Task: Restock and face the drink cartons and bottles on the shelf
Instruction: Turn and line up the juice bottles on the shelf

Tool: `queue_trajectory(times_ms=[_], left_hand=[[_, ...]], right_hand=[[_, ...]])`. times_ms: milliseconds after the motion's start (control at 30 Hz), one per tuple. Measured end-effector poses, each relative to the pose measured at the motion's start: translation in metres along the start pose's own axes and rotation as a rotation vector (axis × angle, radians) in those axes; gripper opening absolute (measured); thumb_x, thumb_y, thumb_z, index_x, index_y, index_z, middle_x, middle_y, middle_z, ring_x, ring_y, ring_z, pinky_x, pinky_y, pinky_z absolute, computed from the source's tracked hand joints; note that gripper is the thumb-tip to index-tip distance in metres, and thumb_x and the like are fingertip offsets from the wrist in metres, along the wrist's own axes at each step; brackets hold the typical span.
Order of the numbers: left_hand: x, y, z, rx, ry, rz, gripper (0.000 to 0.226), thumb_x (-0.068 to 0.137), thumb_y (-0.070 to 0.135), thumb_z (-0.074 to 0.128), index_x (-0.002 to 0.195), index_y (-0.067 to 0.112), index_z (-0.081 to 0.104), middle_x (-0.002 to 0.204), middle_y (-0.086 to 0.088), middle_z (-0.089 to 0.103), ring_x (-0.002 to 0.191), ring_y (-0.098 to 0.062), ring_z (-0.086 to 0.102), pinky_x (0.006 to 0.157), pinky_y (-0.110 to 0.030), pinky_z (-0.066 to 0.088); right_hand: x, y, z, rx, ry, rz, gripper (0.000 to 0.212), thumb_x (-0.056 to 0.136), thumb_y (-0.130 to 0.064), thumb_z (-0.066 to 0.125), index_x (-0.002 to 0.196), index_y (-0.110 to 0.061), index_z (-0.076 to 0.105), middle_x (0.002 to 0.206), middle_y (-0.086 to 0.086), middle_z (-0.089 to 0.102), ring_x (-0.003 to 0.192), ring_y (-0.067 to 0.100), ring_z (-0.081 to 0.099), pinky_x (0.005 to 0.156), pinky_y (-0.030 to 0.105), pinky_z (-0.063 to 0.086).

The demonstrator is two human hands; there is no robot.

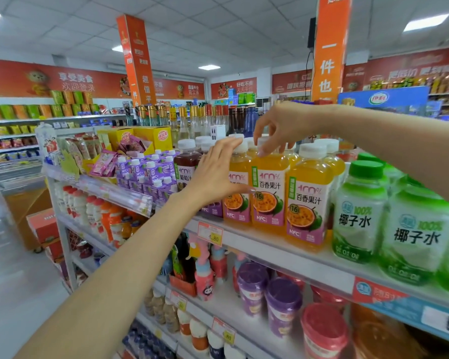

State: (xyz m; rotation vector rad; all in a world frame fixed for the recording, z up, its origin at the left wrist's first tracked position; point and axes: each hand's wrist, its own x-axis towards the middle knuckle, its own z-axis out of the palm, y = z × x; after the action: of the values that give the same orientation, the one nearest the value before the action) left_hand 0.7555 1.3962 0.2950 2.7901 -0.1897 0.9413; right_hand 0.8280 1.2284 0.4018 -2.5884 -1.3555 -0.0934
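Note:
Orange passion-fruit juice bottles with white caps stand in rows on the top shelf (283,252). My left hand (218,177) wraps around the leftmost front bottle (237,203), thumb across its label, fingers over its shoulder. My right hand (278,130) comes from the right and pinches the cap and neck of the middle front bottle (268,193). A third orange bottle (307,203) stands free to their right. A dark grape juice bottle (186,167) stands left of my left hand. Small purple cartons (145,172) fill the shelf further left.
Green-capped coconut water bottles (360,216) stand at the right of the shelf. A yellow price tag (210,233) hangs on the shelf edge. Cups and small bottles fill the lower shelves (283,304). Glass bottles (192,120) line the back. The aisle floor (11,281) lies left.

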Motion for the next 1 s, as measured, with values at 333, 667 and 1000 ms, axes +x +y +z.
queue_trajectory(times_ms=[333, 667, 1000], left_hand=[[0.003, 0.002, 0.006, 0.047, 0.061, -0.009, 0.108, 0.063, 0.054, 0.078, 0.145, 0.014, 0.021, 0.147, -0.003, 0.023, 0.137, -0.018, 0.023, 0.111, -0.037, 0.022], [0.005, 0.004, 0.006, 0.026, 0.065, -0.028, 0.107, 0.062, 0.049, 0.081, 0.144, 0.013, 0.023, 0.144, -0.005, 0.024, 0.134, -0.019, 0.023, 0.110, -0.037, 0.024], [0.006, 0.005, 0.008, 0.030, 0.059, -0.051, 0.107, 0.060, 0.049, 0.082, 0.143, 0.015, 0.024, 0.143, -0.004, 0.026, 0.134, -0.019, 0.026, 0.110, -0.036, 0.024]], right_hand=[[0.001, 0.004, 0.008, -0.001, 0.003, 0.016, 0.040, 0.076, -0.032, 0.076, 0.110, -0.016, 0.064, 0.074, -0.021, 0.045, 0.071, 0.022, 0.070, 0.065, 0.029, 0.058], [-0.003, 0.006, 0.007, -0.085, -0.002, -0.007, 0.039, 0.079, -0.037, 0.072, 0.111, -0.018, 0.062, 0.077, -0.022, 0.043, 0.066, 0.000, 0.056, 0.072, 0.023, 0.043], [-0.003, 0.012, -0.011, 0.113, 0.070, 0.022, 0.028, 0.087, -0.040, 0.059, 0.104, -0.018, 0.065, 0.090, -0.002, 0.067, 0.071, 0.018, 0.069, 0.062, 0.025, 0.056]])
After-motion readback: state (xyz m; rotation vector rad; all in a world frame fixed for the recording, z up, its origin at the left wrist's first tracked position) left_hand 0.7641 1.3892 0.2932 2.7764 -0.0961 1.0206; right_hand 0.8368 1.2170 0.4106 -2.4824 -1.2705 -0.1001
